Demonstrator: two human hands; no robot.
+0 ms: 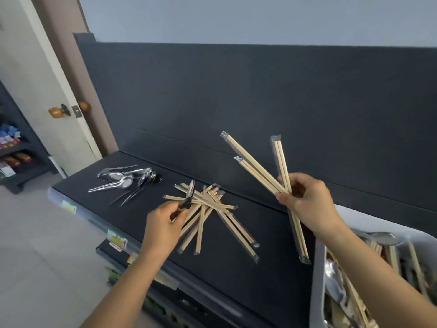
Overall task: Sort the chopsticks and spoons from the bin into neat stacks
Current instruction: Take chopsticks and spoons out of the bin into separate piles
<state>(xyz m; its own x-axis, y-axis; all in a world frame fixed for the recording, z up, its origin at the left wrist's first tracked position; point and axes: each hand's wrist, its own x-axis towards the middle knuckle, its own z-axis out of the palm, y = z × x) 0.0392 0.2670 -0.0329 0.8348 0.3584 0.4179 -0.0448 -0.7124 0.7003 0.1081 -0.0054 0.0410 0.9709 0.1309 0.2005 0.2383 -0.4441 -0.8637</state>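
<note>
Left grip (164,221) pinches a spoon (191,191) over the chopstick pile (210,200) mid-tabletop (272,233); right grip (307,204) clasps three wrapped chopstick pairs (281,162), fanned, off the tabletop; spoon stack (123,181) far left; bin (316,292) near right.

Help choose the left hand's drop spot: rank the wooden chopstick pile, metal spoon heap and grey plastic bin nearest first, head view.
1. Wrapped wooden chopstick pile, beside the left hand.
2. Shiny metal spoon heap, back left.
3. Grey plastic bin, far right.
</note>
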